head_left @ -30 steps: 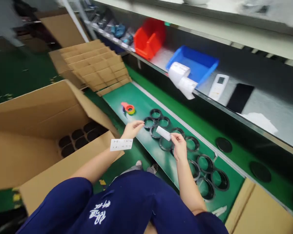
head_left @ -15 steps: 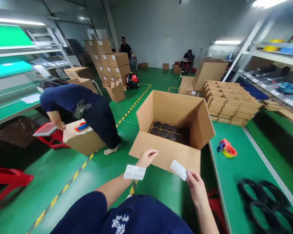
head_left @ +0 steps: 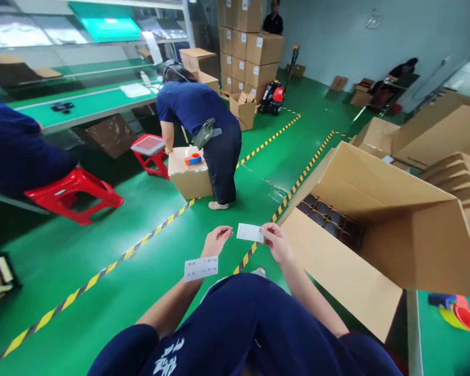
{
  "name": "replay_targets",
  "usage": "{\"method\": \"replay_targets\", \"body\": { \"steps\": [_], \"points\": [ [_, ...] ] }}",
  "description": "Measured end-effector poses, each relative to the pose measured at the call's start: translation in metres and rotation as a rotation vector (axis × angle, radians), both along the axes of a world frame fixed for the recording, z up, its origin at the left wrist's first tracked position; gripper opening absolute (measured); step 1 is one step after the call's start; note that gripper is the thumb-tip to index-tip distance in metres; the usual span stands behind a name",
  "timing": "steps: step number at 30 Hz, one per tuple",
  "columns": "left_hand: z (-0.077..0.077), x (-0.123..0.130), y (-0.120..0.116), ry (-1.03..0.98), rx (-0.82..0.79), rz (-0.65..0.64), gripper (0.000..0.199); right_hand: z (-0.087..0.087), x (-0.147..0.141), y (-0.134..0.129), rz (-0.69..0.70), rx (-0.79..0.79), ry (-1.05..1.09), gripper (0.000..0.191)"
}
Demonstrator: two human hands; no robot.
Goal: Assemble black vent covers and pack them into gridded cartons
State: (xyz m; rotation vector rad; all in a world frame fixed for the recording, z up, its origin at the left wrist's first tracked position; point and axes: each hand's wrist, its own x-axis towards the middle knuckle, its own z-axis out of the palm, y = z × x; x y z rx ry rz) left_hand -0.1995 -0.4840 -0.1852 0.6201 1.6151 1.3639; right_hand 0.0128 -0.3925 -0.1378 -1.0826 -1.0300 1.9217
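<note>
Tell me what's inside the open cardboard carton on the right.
Dark round discs sit in rows at the bottom of the open cardboard carton. Its near wall hides the rest of the bottom; nothing beneath the discs shows.

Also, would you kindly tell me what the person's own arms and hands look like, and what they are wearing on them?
The left hand and right hand are bare, without gloves. The arms emerge from short navy-blue sleeves of a top bearing white printed lettering. A small white paper label with dark print lies against the left forearm.
</note>
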Motion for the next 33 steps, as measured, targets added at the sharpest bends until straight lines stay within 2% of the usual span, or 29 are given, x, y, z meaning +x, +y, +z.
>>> {"method": "replay_targets", "body": {
  "steps": [3,6,10,15,19,24,27,33],
  "points": [
    [-0.009,-0.015,-0.022,-0.087,-0.016,0.130,0.047,-0.009,-0.030,0.007,0.071,-0.067,-0.027,0.040],
    [-0.013,-0.027,-0.033,-0.106,-0.041,0.194,0.052,-0.016,-0.056,0.013,0.103,-0.131,-0.019,0.041],
    [-0.015,-0.042,-0.017,-0.069,-0.056,0.225,0.054,-0.024,-0.077,0.034,0.108,-0.174,0.059,0.041],
    [-0.015,-0.052,0.037,-0.043,-0.094,0.128,0.054,-0.042,-0.075,0.077,0.036,-0.227,0.077,0.045],
    [-0.010,-0.046,0.091,-0.034,-0.109,0.055,0.054,-0.060,-0.052,0.110,-0.071,-0.262,0.039,0.046],
    [-0.001,-0.031,0.165,-0.006,-0.080,-0.081,0.044,-0.079,-0.018,0.152,-0.168,-0.308,0.023,0.045],
    [0.009,-0.025,0.204,0.021,-0.069,-0.127,0.040,-0.077,-0.007,0.177,-0.220,-0.305,0.043,0.043],
    [0.035,-0.011,0.280,0.027,-0.022,-0.197,0.046,-0.055,-0.001,0.225,-0.312,-0.178,0.139,0.036]
  ]
}}
